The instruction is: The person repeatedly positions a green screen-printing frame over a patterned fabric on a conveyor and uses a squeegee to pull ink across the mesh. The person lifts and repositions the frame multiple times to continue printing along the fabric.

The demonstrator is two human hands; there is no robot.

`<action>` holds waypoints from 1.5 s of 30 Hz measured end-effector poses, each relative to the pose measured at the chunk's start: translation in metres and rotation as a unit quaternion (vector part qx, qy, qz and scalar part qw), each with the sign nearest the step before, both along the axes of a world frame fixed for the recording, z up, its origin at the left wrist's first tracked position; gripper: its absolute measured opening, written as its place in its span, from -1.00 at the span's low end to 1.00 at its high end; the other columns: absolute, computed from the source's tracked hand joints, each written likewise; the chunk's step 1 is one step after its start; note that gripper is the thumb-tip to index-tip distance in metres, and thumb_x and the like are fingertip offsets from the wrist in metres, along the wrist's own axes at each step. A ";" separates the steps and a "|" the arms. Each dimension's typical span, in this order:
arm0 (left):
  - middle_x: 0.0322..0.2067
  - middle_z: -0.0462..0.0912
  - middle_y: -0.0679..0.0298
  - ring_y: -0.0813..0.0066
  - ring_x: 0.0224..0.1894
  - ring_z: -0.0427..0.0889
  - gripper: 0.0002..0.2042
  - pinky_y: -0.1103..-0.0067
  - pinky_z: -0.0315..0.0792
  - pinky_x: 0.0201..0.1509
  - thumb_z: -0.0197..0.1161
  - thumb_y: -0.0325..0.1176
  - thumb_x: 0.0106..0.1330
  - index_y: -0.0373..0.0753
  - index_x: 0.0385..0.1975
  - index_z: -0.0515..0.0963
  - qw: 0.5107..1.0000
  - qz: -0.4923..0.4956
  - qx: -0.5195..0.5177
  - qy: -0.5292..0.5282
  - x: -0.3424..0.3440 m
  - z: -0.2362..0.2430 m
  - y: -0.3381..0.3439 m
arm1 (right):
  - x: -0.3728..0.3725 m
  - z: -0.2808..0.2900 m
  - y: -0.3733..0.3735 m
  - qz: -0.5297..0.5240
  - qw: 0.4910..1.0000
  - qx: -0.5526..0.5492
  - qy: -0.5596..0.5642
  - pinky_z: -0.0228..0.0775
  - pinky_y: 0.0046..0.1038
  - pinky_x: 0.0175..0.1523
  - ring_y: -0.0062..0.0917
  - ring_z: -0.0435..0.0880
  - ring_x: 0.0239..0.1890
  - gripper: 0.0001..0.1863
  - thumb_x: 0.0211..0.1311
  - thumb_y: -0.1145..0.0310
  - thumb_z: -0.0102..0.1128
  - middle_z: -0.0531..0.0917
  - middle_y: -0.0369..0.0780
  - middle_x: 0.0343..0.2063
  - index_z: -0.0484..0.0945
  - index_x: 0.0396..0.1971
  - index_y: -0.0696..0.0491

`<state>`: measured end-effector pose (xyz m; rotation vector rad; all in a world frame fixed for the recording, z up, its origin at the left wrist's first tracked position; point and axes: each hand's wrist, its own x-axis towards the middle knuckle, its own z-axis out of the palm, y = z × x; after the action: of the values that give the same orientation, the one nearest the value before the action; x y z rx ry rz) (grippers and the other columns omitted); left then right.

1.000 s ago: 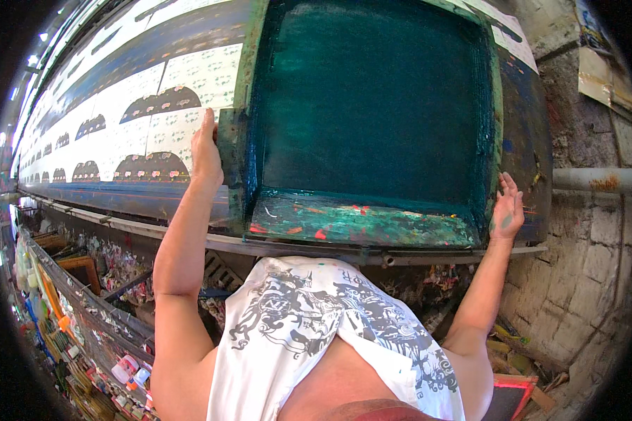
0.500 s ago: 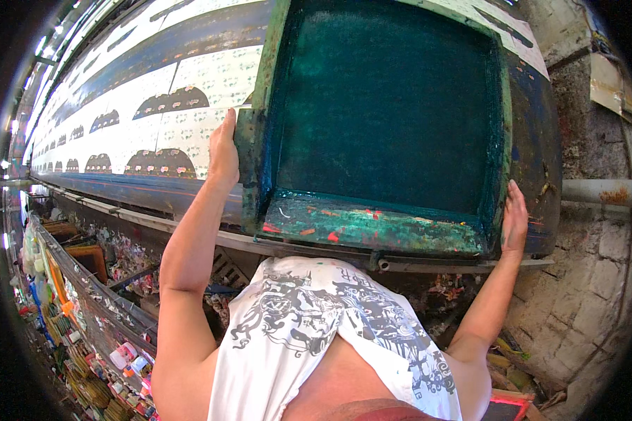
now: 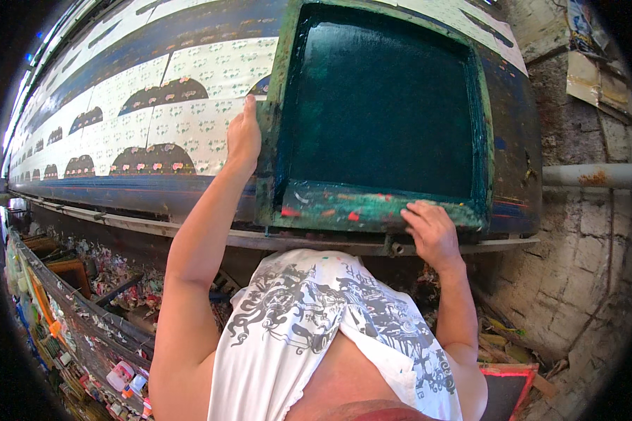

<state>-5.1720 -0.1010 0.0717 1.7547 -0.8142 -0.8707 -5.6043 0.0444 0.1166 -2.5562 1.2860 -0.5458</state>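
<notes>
So the green frame (image 3: 285, 63) is laid on the right-hand stretch of a long dark table (image 3: 516, 133), straight in front of the body, with a dark teal panel (image 3: 386, 112) set inside it. The hands are held well apart. The left hand (image 3: 244, 140) is set against the frame's left side, pretty much flat, fingers stretched out. The right hand (image 3: 432, 231) is placed at the near edge, fingers bent over the paint-streaked strip (image 3: 372, 203); whether it's actually gripped can't be told. Off to the left, white sheets (image 3: 218, 63) with little green marks are spread over the table, and dark humped patches (image 3: 154, 160) can be seen among them.
</notes>
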 end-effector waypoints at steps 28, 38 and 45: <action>-0.02 0.76 -0.17 -0.02 0.11 0.72 -0.34 0.23 0.50 0.26 0.08 0.17 0.63 -0.46 0.13 0.64 0.997 -0.017 -0.029 -0.062 -0.004 0.008 0.006 | 0.066 -0.018 -0.079 -0.034 0.990 -0.108 0.080 0.57 -0.17 0.18 -0.21 0.75 0.12 -0.41 0.08 0.69 0.21 0.77 -0.17 0.05 0.73 0.16 -0.02; -0.20 0.70 0.09 0.35 -0.10 0.60 -0.44 0.40 0.48 0.09 0.11 0.08 0.68 -0.44 0.03 0.65 0.997 0.021 -0.016 -0.068 -0.003 0.006 0.010 | 0.068 -0.023 -0.295 -0.034 0.987 -0.139 0.076 0.61 -0.16 0.15 -0.23 0.78 0.05 -0.52 0.35 0.58 0.14 0.77 -0.20 -0.01 0.72 0.19 -0.12; -0.31 0.61 0.27 0.51 -0.25 0.47 -0.51 0.47 0.41 -0.11 0.13 0.02 0.70 -0.41 -0.06 0.65 0.990 0.067 -0.034 -0.118 -0.011 0.010 0.007 | 0.064 -0.033 -0.428 -0.052 0.981 -0.159 0.096 0.69 -0.06 0.10 -0.13 0.81 -0.02 -0.54 0.42 0.47 0.13 0.76 -0.15 -0.07 0.69 0.22 -0.25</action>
<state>-5.1827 -0.0945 0.0813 1.8499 -0.8572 -0.5472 -5.5401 -0.3836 0.0838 -2.8730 1.5127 -0.5780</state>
